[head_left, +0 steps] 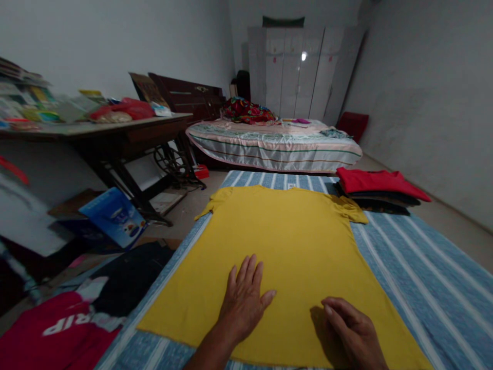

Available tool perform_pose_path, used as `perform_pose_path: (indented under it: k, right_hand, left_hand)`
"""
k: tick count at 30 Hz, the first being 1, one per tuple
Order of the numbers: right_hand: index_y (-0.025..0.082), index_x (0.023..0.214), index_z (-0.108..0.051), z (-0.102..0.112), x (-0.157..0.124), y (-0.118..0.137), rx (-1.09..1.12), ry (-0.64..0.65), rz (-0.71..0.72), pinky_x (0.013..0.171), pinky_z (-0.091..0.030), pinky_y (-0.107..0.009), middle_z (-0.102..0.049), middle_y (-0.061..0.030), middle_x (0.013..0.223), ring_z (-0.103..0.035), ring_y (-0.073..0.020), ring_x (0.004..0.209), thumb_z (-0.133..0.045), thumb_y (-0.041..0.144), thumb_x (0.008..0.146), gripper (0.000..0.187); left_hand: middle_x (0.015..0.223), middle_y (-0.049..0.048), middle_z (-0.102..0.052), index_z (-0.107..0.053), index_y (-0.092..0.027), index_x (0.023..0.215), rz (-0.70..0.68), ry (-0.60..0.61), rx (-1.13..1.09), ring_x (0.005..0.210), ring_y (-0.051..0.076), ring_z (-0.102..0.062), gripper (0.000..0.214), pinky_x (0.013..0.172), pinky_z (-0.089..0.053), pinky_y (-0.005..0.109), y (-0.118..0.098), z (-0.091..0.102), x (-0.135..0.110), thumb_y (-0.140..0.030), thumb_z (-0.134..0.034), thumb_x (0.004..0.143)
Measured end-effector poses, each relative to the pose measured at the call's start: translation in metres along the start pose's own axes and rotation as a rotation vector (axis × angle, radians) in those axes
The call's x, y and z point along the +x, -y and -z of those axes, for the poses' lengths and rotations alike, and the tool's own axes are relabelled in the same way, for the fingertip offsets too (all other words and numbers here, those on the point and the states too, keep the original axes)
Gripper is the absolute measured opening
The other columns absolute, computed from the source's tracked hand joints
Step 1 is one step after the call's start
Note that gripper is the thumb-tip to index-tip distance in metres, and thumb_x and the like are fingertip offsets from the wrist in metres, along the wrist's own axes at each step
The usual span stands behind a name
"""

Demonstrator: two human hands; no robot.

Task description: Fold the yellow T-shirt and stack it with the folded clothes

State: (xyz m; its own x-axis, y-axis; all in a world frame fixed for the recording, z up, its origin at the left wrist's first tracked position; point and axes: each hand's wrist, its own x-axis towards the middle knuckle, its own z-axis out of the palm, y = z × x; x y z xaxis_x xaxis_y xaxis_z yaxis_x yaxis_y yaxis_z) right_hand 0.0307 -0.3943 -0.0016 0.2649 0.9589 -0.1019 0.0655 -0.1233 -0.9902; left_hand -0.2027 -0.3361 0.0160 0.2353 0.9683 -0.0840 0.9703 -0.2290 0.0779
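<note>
A yellow T-shirt (285,231) lies spread flat on a blue striped sheet (416,267), its neck pointing away from me. My left hand (244,300) rests flat on the shirt's lower part, fingers stretched out and a little apart. My right hand (352,331) lies on the shirt near its lower right, fingers loosely curled and pointing left, holding nothing.
A stack of folded clothes with a red top piece (379,187) sits at the sheet's far right. Red (57,329) and black garments (131,272) lie on the floor at left. A cluttered table (115,128), a blue box (113,216) and a bed (275,144) stand beyond.
</note>
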Motion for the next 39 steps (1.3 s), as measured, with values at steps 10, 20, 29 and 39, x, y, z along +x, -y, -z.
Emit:
perform_pose_path:
  k: [10,20,29,39]
  right_hand:
    - [0.018,0.076,-0.070,0.000,0.000,-0.002,0.016,0.010,-0.017,0.050,-0.040,-0.023,-0.057,0.0004,0.057,-0.051,-0.0144,0.053,-0.066,0.062,0.068,0.045]
    - [0.018,0.075,-0.070,0.000,0.000,0.000,-0.055,-0.010,0.035,0.051,-0.042,-0.023,-0.058,-0.0004,0.057,-0.053,-0.0157,0.054,-0.063,0.066,0.068,0.049]
    - [0.017,0.077,-0.070,-0.001,0.000,-0.006,0.023,0.059,0.008,0.046,-0.037,-0.021,-0.055,0.0007,0.055,-0.048,-0.0125,0.050,-0.065,0.061,0.070,0.044]
    - [0.019,0.095,-0.067,0.020,0.062,0.021,-0.525,-0.034,0.453,0.081,-0.049,-0.034,-0.067,-0.0102,0.098,-0.063,-0.0240,0.089,-0.048,0.052,0.085,0.040]
  left_hand:
    - [0.155,0.0100,-0.018,-0.033,-0.017,0.144,-0.018,-0.035,0.003,0.143,0.027,-0.012,0.067,0.114,-0.012,0.053,0.002,-0.002,0.000,-0.056,-0.034,0.090]
    - [0.155,0.0095,-0.018,-0.032,-0.017,0.144,-0.018,-0.034,0.009,0.143,0.026,-0.011,0.066,0.114,-0.012,0.053,0.001,-0.004,0.000,-0.055,-0.033,0.090]
    - [0.155,0.0104,-0.019,-0.032,-0.016,0.144,-0.026,-0.051,-0.003,0.143,0.027,-0.011,0.067,0.113,-0.013,0.053,0.003,-0.005,0.000,-0.056,-0.032,0.090]
    - [0.155,0.0100,-0.019,-0.032,-0.017,0.144,-0.019,-0.047,-0.003,0.143,0.027,-0.012,0.066,0.114,-0.013,0.053,0.002,-0.001,-0.001,-0.055,-0.034,0.090]
